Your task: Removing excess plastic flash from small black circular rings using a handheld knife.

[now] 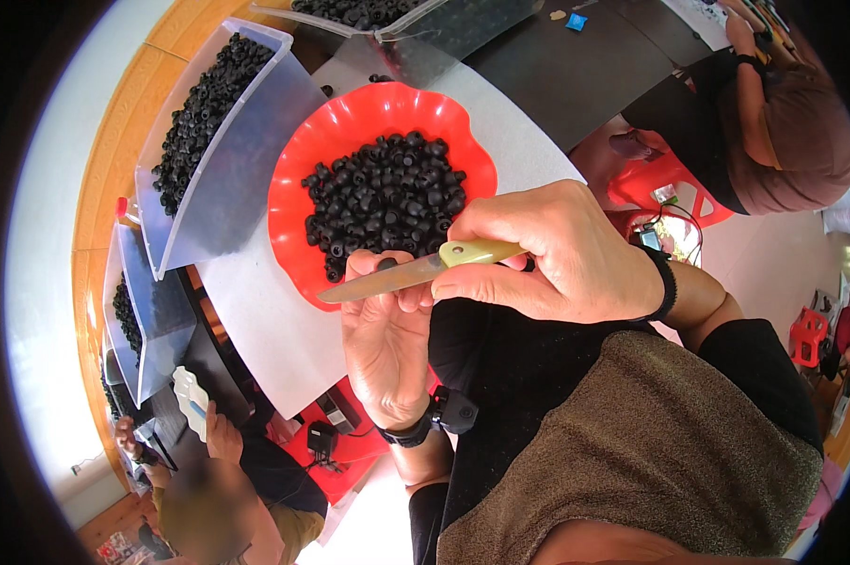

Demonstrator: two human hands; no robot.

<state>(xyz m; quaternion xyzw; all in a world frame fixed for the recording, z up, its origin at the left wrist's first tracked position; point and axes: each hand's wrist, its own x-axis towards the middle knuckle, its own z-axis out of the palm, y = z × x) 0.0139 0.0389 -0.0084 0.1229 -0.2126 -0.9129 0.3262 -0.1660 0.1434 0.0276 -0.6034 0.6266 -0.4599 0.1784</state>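
Observation:
My right hand [566, 254] grips a small knife [486, 251] by its yellow-green handle, the blade pointing left. Below the blade, my left hand [385, 344] is turned palm up, its fingers curled around a small black round piece [386, 265]. The blade lies across the left fingertips, close against that piece; whether it cuts into it cannot be made out. Just beyond both hands, a red scalloped bowl [293, 202] holds a heap of similar small black pieces [387, 193]. The blade and left fingers overlap the bowl's near edge.
The bowl stands on a white sheet [256, 330]. A clear bin [241, 160] of black pieces is on the left, a smaller bin [161, 320] below it, another bin [472, 38] at the back. One co-worker sits lower left, holding a white tray [191, 400]; another sits upper right.

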